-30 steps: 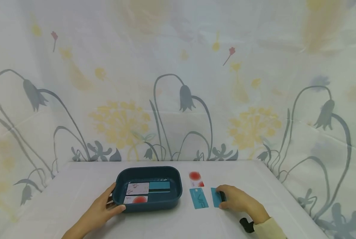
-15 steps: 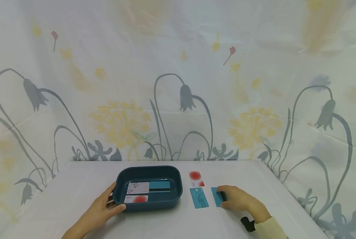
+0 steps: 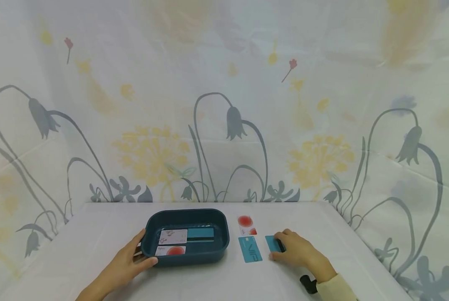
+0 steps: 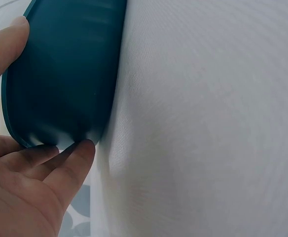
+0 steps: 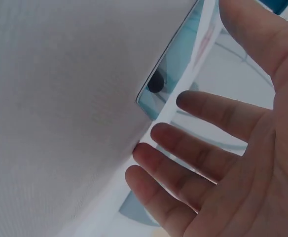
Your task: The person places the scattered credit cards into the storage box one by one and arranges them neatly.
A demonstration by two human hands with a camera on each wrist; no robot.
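Observation:
My left hand (image 3: 124, 264) holds the near left corner of a dark teal plastic tub (image 3: 194, 260), thumb on its front side and fingers against its end wall. The left wrist view shows the fingertips (image 4: 87, 146) at the low part of the tub. Over a teal card (image 3: 272, 244) with a dark stripe hovers my right hand (image 3: 297, 251). In the right wrist view its fingers are spread and fairly straight beside the card (image 5: 176, 52), which lies flat on the table between thumb and fingertips.
A teal VIP card (image 3: 250, 249) and a red-and-white card (image 3: 247, 225) lie between tub and right hand. Inside the tub are a white patterned card (image 3: 173, 237), a striped teal card (image 3: 200, 235) and a red-and-white card (image 3: 170, 251). A flowered curtain (image 3: 224, 146) hangs behind the table.
My right thumb has moved slightly left, toward the near edge of the striped card, and the hand has risen a little. The left hand and tub have stayed put.

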